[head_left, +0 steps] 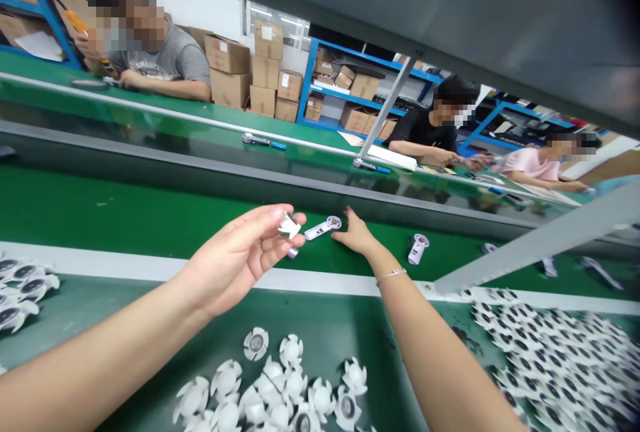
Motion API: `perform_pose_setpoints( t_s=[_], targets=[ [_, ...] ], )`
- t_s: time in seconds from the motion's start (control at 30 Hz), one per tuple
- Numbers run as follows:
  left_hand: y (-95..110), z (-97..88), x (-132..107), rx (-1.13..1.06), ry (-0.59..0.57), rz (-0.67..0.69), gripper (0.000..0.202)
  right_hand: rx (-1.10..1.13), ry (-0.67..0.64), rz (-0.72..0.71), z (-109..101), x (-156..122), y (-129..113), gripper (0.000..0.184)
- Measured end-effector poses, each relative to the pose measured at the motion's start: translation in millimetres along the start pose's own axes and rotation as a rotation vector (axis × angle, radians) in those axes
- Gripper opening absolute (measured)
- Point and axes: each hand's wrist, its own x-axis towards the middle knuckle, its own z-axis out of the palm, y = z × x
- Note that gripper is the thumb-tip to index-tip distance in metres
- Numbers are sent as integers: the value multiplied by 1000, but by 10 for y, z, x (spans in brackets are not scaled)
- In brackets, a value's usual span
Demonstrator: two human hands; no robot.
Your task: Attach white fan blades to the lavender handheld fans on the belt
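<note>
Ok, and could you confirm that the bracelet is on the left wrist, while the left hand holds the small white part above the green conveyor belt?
Not quite: the bracelet is on the right wrist, not the left, as the head view shows. The rest stands: the left hand holds the small white part above the green conveyor belt.

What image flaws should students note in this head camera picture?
In the head view, wide-angle distortion tilts the scene and bows the green conveyor belt; glare streaks the glossy far belt; the grey overhead panel is soft and dark.
</note>
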Motion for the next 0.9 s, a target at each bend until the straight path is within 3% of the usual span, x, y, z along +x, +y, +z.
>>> perform_pose_setpoints(
  t_s=[0.1,0.2,0.47,0.57,0.7,0.9],
  targets=[
    [22,-22,-4,18,-26,-16,18,50,-88,-35,74,98,-31,30],
    [28,-58,6,138,-46,27,21,135,-109,-65,3,-50,-181,26],
    [1,-47,-65,456,-211,210,34,465,-46,-194,-414,-1272,-1036,43],
    [-7,17,-146,593,-216,320,36,551,-33,-283,-496,-1533,-1286,47],
    [9,41,-203,753,-198,436,36,592,-53,-325,-525,-1566,-1356,48],
    [3,21,-195,806,-203,484,36,526,-31,-372,-533,-1545,-1319,49]
  ],
)
